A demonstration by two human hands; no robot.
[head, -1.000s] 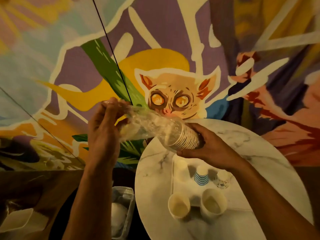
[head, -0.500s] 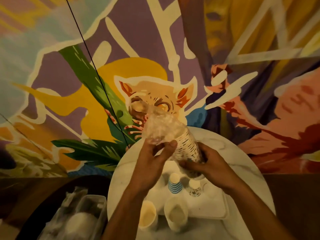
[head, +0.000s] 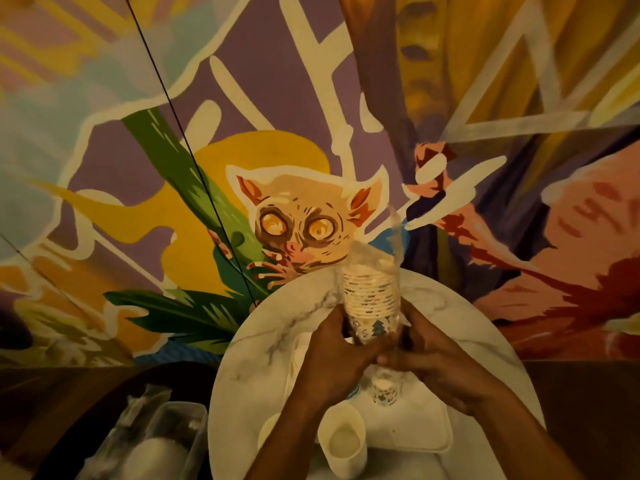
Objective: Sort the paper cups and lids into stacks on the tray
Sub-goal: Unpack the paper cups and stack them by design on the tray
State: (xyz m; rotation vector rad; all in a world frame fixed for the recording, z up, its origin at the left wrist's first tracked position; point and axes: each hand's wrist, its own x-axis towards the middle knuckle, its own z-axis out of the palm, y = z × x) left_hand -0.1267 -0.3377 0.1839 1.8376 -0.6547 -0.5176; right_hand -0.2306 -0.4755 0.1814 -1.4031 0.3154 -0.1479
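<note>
A stack of patterned paper cups (head: 370,299) in a clear plastic sleeve (head: 393,237) stands upright above the white tray (head: 426,431). My left hand (head: 332,362) and my right hand (head: 436,358) both grip the stack's lower end. On the tray a small patterned cup (head: 382,393) stands below my hands. A blue-striped cup is mostly hidden behind my left hand. Two plain white cups (head: 343,445) stand open side up at the tray's near edge, one partly behind my left forearm.
The tray lies on a round marble table (head: 263,341) against a painted mural wall. A clear plastic bin (head: 156,445) with bagged white items sits low at the left, beside the table. A black cord (head: 194,161) runs diagonally down the wall.
The sleeved cup stack went from tilted to upright and lower over the tray. My left hand slid from the sleeve's upper part down to the stack's base beside my right hand.
</note>
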